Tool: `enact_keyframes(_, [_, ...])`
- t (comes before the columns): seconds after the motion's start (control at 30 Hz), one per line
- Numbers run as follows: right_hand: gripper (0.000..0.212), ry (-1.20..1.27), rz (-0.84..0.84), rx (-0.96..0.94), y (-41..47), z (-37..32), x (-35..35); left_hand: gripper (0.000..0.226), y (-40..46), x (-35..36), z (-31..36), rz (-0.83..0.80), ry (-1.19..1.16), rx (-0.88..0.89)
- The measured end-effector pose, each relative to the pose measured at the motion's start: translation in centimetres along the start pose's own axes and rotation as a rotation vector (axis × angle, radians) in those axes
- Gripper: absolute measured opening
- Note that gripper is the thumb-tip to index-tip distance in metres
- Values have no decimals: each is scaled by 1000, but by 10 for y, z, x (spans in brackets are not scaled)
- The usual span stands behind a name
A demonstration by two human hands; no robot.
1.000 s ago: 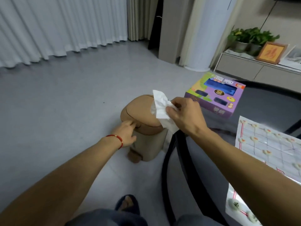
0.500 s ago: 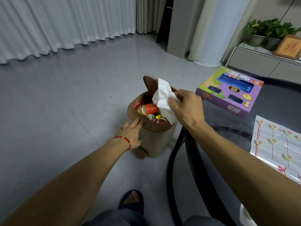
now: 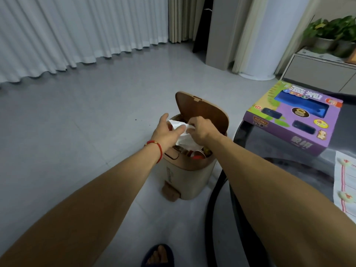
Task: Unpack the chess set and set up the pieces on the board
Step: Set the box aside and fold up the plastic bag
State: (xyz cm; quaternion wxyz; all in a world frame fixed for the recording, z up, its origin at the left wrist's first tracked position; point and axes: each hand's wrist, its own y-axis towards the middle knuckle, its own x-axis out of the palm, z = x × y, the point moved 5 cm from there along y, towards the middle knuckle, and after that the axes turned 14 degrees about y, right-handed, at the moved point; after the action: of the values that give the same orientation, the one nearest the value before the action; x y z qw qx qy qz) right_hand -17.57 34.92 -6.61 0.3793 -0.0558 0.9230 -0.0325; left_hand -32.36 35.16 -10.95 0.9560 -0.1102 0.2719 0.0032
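Both my hands are over an open tan waste bin [image 3: 189, 178] on the floor. My right hand [image 3: 202, 129] grips a crumpled white paper [image 3: 185, 140] at the bin's mouth. My left hand [image 3: 166, 130], with a red cord on its wrist, touches the same paper from the left with fingers spread. The purple chess set box [image 3: 292, 120] lies on the dark glass table [image 3: 285, 160] at the right. A white paper chessboard [image 3: 346, 187] with pale round pieces [image 3: 345, 195] on it shows at the right edge.
The bin's brown lid [image 3: 200, 110] stands raised and rubbish fills the bin. A pedal [image 3: 170, 191] sticks out at its base. My slippered foot [image 3: 158, 255] is on the grey tiled floor. White curtains hang at the back left; a low cabinet [image 3: 319, 72] with plants stands back right.
The bin lid went from shut to fully raised. My left hand left the bin's front and rose to the paper. My right hand lowered the paper into the bin's mouth.
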Motion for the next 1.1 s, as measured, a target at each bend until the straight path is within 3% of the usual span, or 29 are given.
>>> enact_keyframes(0.07, [28, 41, -34, 34, 11, 7, 0, 85, 16, 7, -1, -21, 38, 37])
enact_keyframes(0.2, [36, 15, -73, 152, 22, 16, -4, 47, 31, 17, 4, 85, 272, 84])
enact_keyframes(0.33, [18, -319, -220, 93, 6, -2, -19, 31, 38, 25, 5, 130, 513, 94])
enact_keyframes(0.4, [22, -385, -102, -75, -6, -19, -43, 27, 38, 28, 8, 146, 570, 132])
enact_keyframes(0.5, [36, -263, 301, -325, -25, -37, -90, 32, 38, 34, 16, 173, 592, 178])
enact_keyframes(0.57, [33, -232, 453, -387, -31, -35, -109, 37, 41, 40, 16, 161, 583, 151])
enact_keyframes(0.7, [39, -400, 276, -298, -21, -12, -90, 61, 40, 40, 12, 193, 513, 91])
enact_keyframes(0.8, [31, -408, 280, -358, -24, -8, -76, 73, 37, 33, 10, 221, 448, 72])
enact_keyframes(0.9, [30, -357, 239, -340, -32, -13, -68, 56, 29, 26, 4, 233, 346, 49])
enact_keyframes(1.03, [28, -326, 119, -264, -45, -21, -43, 28, 10, 0, -22, 409, 113, -28])
enact_keyframes(1.1, [33, -389, -32, -204, -49, -21, -21, 26, -14, -19, -26, 530, 201, 25])
